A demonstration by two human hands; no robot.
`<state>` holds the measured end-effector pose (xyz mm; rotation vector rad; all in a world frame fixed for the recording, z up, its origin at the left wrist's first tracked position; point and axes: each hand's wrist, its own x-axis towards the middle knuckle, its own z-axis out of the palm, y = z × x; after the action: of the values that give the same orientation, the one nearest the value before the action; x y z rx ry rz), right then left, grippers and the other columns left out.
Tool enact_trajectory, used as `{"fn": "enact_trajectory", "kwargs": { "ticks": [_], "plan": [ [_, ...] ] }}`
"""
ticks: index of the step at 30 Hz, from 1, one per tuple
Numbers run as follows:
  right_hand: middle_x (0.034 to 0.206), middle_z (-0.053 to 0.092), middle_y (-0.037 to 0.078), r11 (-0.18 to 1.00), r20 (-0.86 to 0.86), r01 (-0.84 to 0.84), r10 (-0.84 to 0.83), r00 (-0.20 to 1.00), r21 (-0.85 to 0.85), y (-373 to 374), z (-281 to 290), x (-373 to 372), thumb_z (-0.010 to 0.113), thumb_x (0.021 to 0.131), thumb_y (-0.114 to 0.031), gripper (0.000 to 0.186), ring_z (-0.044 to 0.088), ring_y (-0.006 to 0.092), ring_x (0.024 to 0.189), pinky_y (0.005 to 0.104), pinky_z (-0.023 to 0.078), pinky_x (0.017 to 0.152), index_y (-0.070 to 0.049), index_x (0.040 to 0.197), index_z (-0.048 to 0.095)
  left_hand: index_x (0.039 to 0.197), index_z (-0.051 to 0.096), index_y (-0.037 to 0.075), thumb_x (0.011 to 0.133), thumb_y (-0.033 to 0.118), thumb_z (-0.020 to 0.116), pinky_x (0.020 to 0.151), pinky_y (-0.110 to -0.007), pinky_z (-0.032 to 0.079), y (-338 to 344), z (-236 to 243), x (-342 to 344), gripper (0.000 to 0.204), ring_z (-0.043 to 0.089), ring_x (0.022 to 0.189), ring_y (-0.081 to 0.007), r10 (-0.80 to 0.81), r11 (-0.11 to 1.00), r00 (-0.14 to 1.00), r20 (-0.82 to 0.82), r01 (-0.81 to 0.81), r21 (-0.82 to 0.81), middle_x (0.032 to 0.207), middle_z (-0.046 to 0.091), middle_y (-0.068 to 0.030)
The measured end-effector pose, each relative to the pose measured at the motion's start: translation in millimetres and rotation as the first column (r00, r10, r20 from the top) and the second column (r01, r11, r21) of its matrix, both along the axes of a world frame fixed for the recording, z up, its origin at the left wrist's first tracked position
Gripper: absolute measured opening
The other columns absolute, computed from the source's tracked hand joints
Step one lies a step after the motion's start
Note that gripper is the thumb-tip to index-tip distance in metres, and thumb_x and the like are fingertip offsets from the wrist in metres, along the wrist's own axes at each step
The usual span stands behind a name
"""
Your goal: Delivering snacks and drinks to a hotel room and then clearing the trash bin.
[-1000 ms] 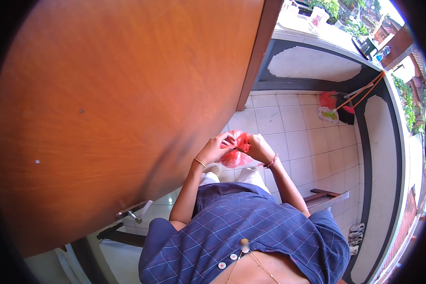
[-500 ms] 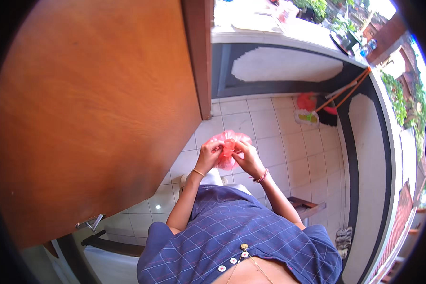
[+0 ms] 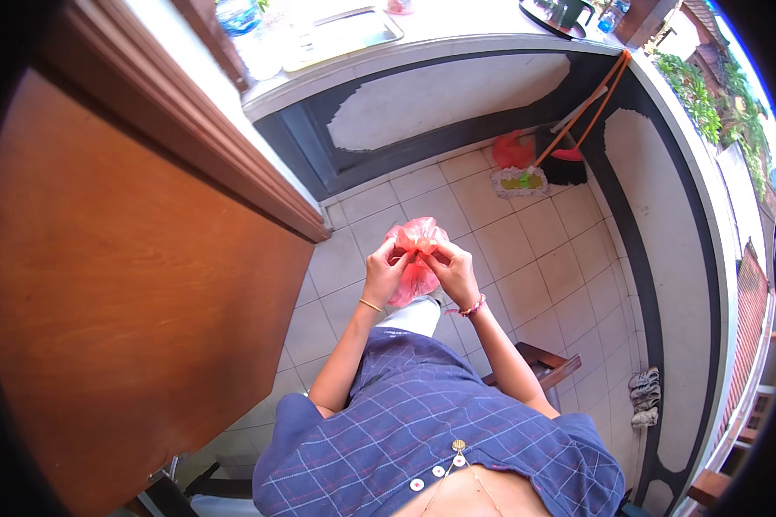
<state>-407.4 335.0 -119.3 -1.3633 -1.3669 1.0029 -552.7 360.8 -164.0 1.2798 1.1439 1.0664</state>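
Note:
A thin pink-red plastic bag (image 3: 416, 283) hangs in front of my body, its upper part bunched between my two hands. My left hand (image 3: 386, 269) pinches the gathered plastic from the left. From the right, my right hand (image 3: 451, 271) pinches it too, with the fingertips of both hands almost meeting in the middle. Some of the bag puffs up beyond my fingers and the rest sags below them. What the bag contains, if anything, cannot be seen.
An orange-brown wooden door (image 3: 138, 293) fills the left. Ahead runs a low wall whose ledge holds a tray (image 3: 345, 39). In the far right corner stand a flat mop (image 3: 520, 181) and a black dustpan (image 3: 565, 159). A wooden chair (image 3: 543, 366) is near my right arm; shoes (image 3: 645, 398) lie beside the right wall.
My view has turned, so the door and wall sit further left and more of the ledge shows. My fingers have drawn closer together on the bag, and its top has puffed upward.

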Motion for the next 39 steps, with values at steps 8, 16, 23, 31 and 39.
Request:
{"fn": "enact_trajectory", "kwargs": {
  "ticks": [8, 16, 23, 31, 39],
  "plan": [
    [0.081, 0.062, 0.007, 0.998, 0.034, 0.028, -0.026, 0.999, -0.062, 60, -19, 147, 0.059, 0.075, -0.002, 0.016, 0.057, 0.0096, 0.075, 0.0233, 0.047, 0.068, 0.001, 0.091, 0.060, 0.088, 0.060, -0.004, 0.079, 0.003, 0.055, 0.068, -0.023, 0.048, 63, -14, 138, 0.012, 0.059, 0.075, -0.0103, -0.176, 0.983, 0.984, -0.015, 0.175, -0.048, 0.080, 0.063, -0.0070],
    [0.077, 0.062, 0.007, 0.990, 0.100, 0.091, -0.080, 0.992, -0.110, 103, -33, 270, 0.060, 0.074, -0.003, 0.015, 0.058, 0.0095, 0.071, 0.0229, 0.047, 0.064, 0.000, 0.088, 0.060, 0.087, 0.060, -0.003, 0.078, 0.007, 0.059, 0.065, -0.024, 0.048, 102, -30, 264, 0.014, 0.058, 0.076, -0.0121, -0.122, 0.992, 0.988, -0.091, 0.118, -0.047, 0.086, 0.055, -0.0063],
    [0.079, 0.062, 0.011, 0.982, 0.049, 0.008, 0.002, 0.999, -0.187, 137, -57, 375, 0.060, 0.074, -0.006, 0.016, 0.060, 0.0141, 0.073, 0.0262, 0.047, 0.066, 0.001, 0.088, 0.058, 0.090, 0.059, -0.003, 0.078, 0.004, 0.057, 0.069, -0.023, 0.047, 127, -58, 378, 0.014, 0.059, 0.075, -0.0132, 0.023, 0.984, 0.997, 0.068, -0.010, -0.180, 0.082, 0.057, -0.0074],
    [0.085, 0.062, 0.007, 0.962, -0.125, 0.021, -0.057, 0.991, -0.273, 186, -83, 460, 0.059, 0.073, -0.002, 0.017, 0.058, 0.0115, 0.077, 0.0247, 0.046, 0.071, 0.000, 0.090, 0.059, 0.085, 0.055, -0.003, 0.077, 0.003, 0.059, 0.070, -0.023, 0.047, 169, -83, 475, 0.011, 0.057, 0.082, -0.0140, 0.121, 0.973, 0.993, -0.009, -0.120, -0.195, 0.092, 0.049, -0.0040],
    [0.082, 0.062, 0.005, 0.910, -0.127, 0.177, -0.239, 0.963, -0.374, 266, -165, 523, 0.057, 0.069, 0.001, 0.020, 0.058, 0.0101, 0.074, 0.0233, 0.046, 0.068, 0.001, 0.090, 0.060, 0.081, 0.056, 0.003, 0.078, 0.006, 0.059, 0.064, -0.021, 0.046, 257, -133, 542, 0.005, 0.055, 0.072, -0.0086, 0.049, 0.869, 0.992, 0.118, 0.016, -0.494, 0.073, 0.058, -0.0024]
  ]
}}
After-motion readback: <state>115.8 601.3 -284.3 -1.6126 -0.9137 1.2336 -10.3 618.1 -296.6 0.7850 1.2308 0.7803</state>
